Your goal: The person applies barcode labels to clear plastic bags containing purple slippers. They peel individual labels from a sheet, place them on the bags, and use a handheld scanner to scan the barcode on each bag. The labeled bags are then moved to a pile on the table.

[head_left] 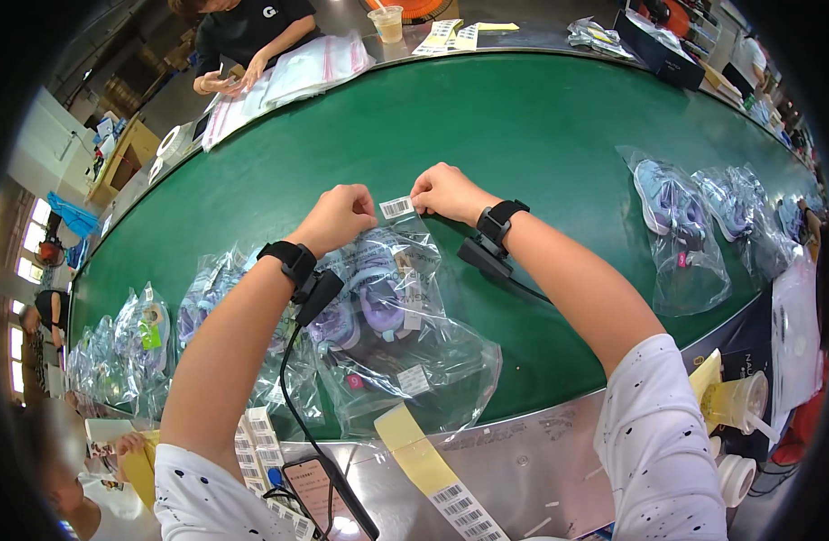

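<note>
A clear plastic bag with a pair of light blue and lilac shoes in it lies on the green conveyor belt in front of me. At the bag's far end is a white barcode label, between my two hands. My right hand is closed, thumb and fingertips pinching at the label's right edge. Curled fingers of my left hand rest at the bag's far left corner, beside the label. What those left fingertips hold, if anything, is hidden.
Several bagged shoes line the belt on the left, with more on the right. A strip of labels and a phone lie on the metal edge near me. A drink cup stands right. Across the belt, a person handles plastic bags.
</note>
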Demonstrator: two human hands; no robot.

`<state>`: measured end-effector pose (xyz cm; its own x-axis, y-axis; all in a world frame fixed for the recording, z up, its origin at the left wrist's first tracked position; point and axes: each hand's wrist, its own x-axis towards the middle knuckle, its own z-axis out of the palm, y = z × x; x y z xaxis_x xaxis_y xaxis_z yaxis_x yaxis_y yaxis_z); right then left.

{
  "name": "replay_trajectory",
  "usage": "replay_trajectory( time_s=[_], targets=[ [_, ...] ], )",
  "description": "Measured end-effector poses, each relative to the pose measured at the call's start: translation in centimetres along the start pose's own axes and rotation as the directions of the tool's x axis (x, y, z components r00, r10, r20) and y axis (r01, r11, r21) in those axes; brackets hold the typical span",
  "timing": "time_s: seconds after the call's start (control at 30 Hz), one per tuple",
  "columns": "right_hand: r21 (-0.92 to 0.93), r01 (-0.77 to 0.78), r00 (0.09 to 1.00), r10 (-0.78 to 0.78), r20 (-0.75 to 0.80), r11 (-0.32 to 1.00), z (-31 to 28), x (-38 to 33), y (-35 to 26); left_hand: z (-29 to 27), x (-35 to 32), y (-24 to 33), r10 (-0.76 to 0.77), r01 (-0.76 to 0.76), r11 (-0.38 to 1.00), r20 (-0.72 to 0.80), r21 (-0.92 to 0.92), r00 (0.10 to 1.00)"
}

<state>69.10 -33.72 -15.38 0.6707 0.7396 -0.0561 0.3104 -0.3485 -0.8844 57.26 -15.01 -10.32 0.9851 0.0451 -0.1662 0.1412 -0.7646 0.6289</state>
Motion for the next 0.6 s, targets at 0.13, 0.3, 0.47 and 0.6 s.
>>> replay_trajectory(
  time_s=[0.13, 0.3, 0.47, 0.6],
  targets=[
    [0.105, 0.016, 0.998, -0.023, 0.062, 0.994, 0.6, -0.6, -1.5, 0.5, 0.0, -0.2, 0.303, -0.28, 0.951, -0.222, 0.132, 0.927],
    [0.106, 0.022, 0.995, -0.032, 0.093, 0.994, 0.3, -1.5, -3.3, 0.7, 0.4, 1.5, 0.496, -0.41, 0.808, -0.111, 0.424, 0.861],
    [0.042, 0.044, 0.995, -0.048, 0.092, 0.998, 0.1, -1.3, -2.9, 0.9, 0.4, 2.3, 0.553, -0.462, 0.73, -0.038, 0.503, 0.832],
    [-0.02, 0.048, 0.998, -0.048, 0.037, 0.999, 0.3, -1.2, -3.4, 0.8, 0.0, 2.9, 0.633, -0.504, 0.642, -0.028, 0.578, 0.774]
  ],
)
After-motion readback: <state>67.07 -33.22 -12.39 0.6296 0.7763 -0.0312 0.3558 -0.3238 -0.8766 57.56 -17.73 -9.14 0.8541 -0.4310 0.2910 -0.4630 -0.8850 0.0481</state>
